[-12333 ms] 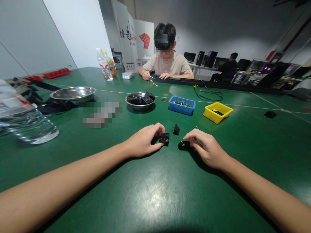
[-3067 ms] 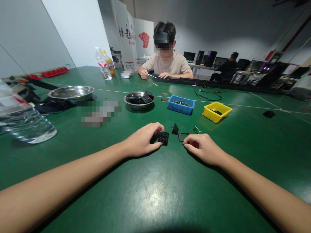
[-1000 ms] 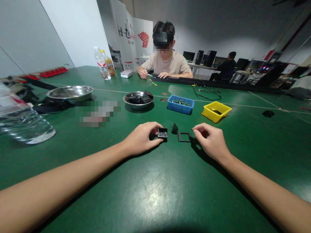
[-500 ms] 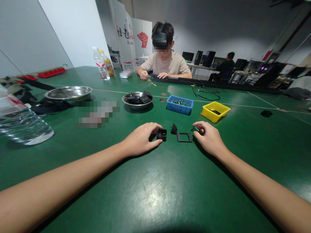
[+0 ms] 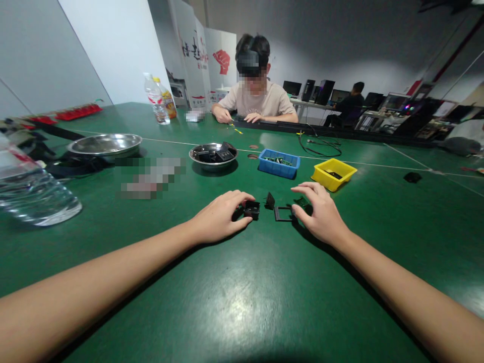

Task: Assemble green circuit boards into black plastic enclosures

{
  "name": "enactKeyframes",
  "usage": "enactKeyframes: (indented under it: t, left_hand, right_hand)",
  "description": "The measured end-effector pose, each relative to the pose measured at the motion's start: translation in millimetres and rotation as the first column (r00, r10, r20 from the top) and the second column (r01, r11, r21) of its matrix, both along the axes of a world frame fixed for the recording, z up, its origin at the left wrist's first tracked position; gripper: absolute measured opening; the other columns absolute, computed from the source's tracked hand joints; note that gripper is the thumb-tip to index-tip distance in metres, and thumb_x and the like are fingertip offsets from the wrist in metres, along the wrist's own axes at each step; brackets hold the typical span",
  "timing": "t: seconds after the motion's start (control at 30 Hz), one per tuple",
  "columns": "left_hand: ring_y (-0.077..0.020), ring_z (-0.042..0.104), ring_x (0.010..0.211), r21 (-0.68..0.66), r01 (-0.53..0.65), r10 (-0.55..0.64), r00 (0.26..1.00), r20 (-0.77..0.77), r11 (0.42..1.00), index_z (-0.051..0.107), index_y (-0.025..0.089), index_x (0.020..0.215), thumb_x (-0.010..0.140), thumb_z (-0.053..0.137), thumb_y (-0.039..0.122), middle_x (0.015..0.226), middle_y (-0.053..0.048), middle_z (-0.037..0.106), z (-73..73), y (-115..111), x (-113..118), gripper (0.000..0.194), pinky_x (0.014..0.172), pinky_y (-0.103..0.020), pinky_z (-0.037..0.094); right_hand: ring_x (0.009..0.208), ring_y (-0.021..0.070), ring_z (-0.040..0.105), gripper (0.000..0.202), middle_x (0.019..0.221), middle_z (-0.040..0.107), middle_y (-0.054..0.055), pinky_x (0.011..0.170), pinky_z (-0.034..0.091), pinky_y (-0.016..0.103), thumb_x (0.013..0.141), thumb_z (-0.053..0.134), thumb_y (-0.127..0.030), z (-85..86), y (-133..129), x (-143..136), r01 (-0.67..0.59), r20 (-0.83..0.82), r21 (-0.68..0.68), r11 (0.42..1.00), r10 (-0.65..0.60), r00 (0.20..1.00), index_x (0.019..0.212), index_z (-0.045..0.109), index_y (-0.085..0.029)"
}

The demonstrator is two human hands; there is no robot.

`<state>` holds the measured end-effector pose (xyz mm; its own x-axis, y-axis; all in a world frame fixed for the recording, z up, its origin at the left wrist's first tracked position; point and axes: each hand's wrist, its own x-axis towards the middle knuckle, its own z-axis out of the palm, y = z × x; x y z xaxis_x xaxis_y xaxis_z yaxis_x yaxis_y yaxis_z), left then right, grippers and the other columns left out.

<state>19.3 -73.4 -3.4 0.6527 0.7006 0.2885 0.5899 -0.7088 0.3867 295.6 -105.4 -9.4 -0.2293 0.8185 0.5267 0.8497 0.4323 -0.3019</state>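
Note:
My left hand (image 5: 223,217) is closed around the left side of a small black box (image 5: 251,209), which stands with its open side up. Just right of the box, a small black part (image 5: 269,200) stands upright on the table. Beside that lies a flat black square frame (image 5: 283,220). My right hand (image 5: 317,212) has its fingers apart; its thumb is at the right edge of the frame. Between thumb and fingers of that hand, a green circuit board (image 5: 302,202) lies partly hidden on the table.
On the green table (image 5: 234,302) are a steel bowl of black parts (image 5: 214,164), a blue tray (image 5: 279,170), a yellow tray (image 5: 328,181), a steel dish (image 5: 106,146), bottles (image 5: 157,101) and cables (image 5: 321,146). Across it sits a person (image 5: 257,98).
My right hand has let go of the green board and moved slightly left, its fingers opening, to the frame's right edge. My left hand stays at the black box.

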Motion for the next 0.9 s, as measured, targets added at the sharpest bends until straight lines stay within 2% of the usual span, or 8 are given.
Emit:
enactKeyframes:
  t: [0.13, 0.2, 0.27, 0.4, 0.53, 0.73, 0.9]
  left_hand:
    - [-0.0238, 0.061, 0.101, 0.018, 0.026, -0.026, 1.000, 0.003, 0.999, 0.059, 0.021, 0.122, 0.088, 0.061, 0.032, 0.108, -0.008, 0.066, -0.3, -0.5, 2.7, 0.036, 0.091, -0.039, 0.049]
    - [-0.0239, 0.061, 0.101, 0.031, 0.030, -0.030, 1.000, -0.001, 0.999, 0.059, 0.021, 0.122, 0.088, 0.061, 0.033, 0.108, -0.008, 0.066, -1.2, -0.1, 3.2, 0.036, 0.091, -0.039, 0.049]
    - [-0.0242, 0.061, 0.101, 0.038, 0.027, -0.027, 1.000, -0.008, 0.999, 0.059, 0.021, 0.121, 0.088, 0.060, 0.034, 0.108, -0.008, 0.066, -1.9, 0.4, 3.2, 0.035, 0.090, -0.038, 0.050]
    - [-0.0246, 0.061, 0.101, 0.039, 0.019, -0.018, 1.000, -0.017, 0.999, 0.059, 0.021, 0.119, 0.088, 0.060, 0.034, 0.107, -0.008, 0.065, -1.6, 0.3, 3.4, 0.033, 0.089, -0.038, 0.050]
    - [-0.0245, 0.061, 0.101, 0.025, 0.018, -0.018, 1.000, -0.014, 1.000, 0.058, 0.021, 0.118, 0.089, 0.060, 0.033, 0.107, -0.008, 0.065, -0.5, -0.4, 3.5, 0.032, 0.090, -0.038, 0.049]
    - [-0.0248, 0.061, 0.099, 0.016, 0.026, -0.025, 1.000, -0.014, 1.000, 0.060, 0.020, 0.116, 0.088, 0.061, 0.034, 0.104, -0.008, 0.065, -0.2, 0.4, 2.6, 0.031, 0.087, -0.038, 0.049]
    - [-0.0248, 0.061, 0.101, 0.012, 0.018, -0.018, 1.000, -0.005, 1.000, 0.059, 0.021, 0.117, 0.087, 0.061, 0.033, 0.107, -0.008, 0.065, -1.0, 0.4, 2.5, 0.033, 0.089, -0.039, 0.049]
  right_hand:
    - [0.136, 0.0332, 0.042, 0.047, 0.148, 0.046, 0.018, 0.105, 0.037, 0.052, 0.094, 0.054, -0.035, 3.9, -5.6, -20.8, -0.166, 0.219, -0.045, 0.985, 0.172, 0.960, 0.140, 0.052, -0.023]
    - [0.140, 0.0339, 0.038, 0.053, 0.153, 0.042, 0.020, 0.105, 0.035, 0.053, 0.097, 0.050, -0.037, 4.5, -6.9, -31.0, -0.190, 0.308, -0.106, 0.976, 0.213, 0.927, 0.148, 0.044, -0.025]
    - [0.140, 0.0334, 0.038, 0.054, 0.153, 0.044, 0.019, 0.105, 0.034, 0.054, 0.099, 0.046, -0.038, 5.2, -7.4, -37.6, -0.186, 0.342, -0.157, 0.970, 0.230, 0.911, 0.151, 0.039, -0.025]
    - [0.132, 0.0302, 0.047, 0.051, 0.145, 0.054, 0.017, 0.104, 0.033, 0.052, 0.100, 0.043, -0.035, 5.6, -6.0, -38.3, -0.178, 0.298, -0.236, 0.955, 0.246, 0.923, 0.149, 0.042, -0.020]
    - [0.125, 0.0285, 0.055, 0.049, 0.137, 0.061, 0.019, 0.101, 0.036, 0.048, 0.098, 0.044, -0.027, 1.7, -2.1, -32.7, -0.169, 0.238, -0.218, 0.961, 0.220, 0.946, 0.145, 0.045, -0.012]
    - [0.121, 0.0258, 0.059, 0.036, 0.130, 0.067, 0.015, 0.098, 0.039, 0.042, 0.097, 0.046, -0.023, -2.9, 1.8, -29.4, -0.180, 0.162, -0.184, 0.966, 0.210, 0.964, 0.129, 0.059, -0.014]
    - [0.118, 0.0264, 0.060, 0.033, 0.126, 0.069, 0.014, 0.098, 0.038, 0.043, 0.096, 0.049, -0.025, -1.4, 0.7, -29.5, -0.186, 0.162, -0.208, 0.960, 0.221, 0.962, 0.126, 0.059, -0.015]
